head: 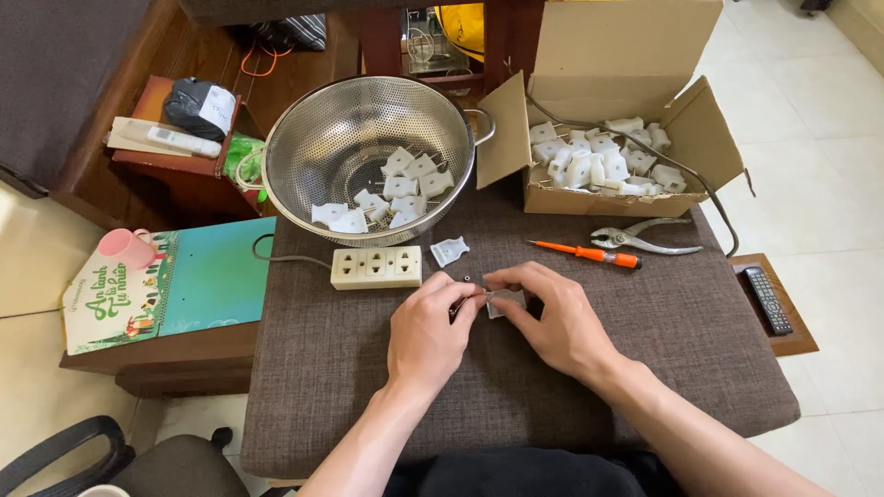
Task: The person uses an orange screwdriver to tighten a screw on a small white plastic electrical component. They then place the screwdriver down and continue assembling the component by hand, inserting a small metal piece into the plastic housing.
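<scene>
My left hand and right hand meet over the brown woven bench, both pinching one small white plastic plug between curled fingertips. Just beyond lies a cream power strip. More angular white plugs fill the perforated steel colander and the cardboard box.

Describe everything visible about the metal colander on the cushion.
The metal colander is a round, perforated bowl of shiny steel-looking metal, sitting upright at the far edge of the brown cushioned surface. A loop handle juts from its right rim, close to the flap of the cardboard box. Inside lie about ten white plastic plug parts, gathered toward the lower right. Neither hand touches it.
</scene>
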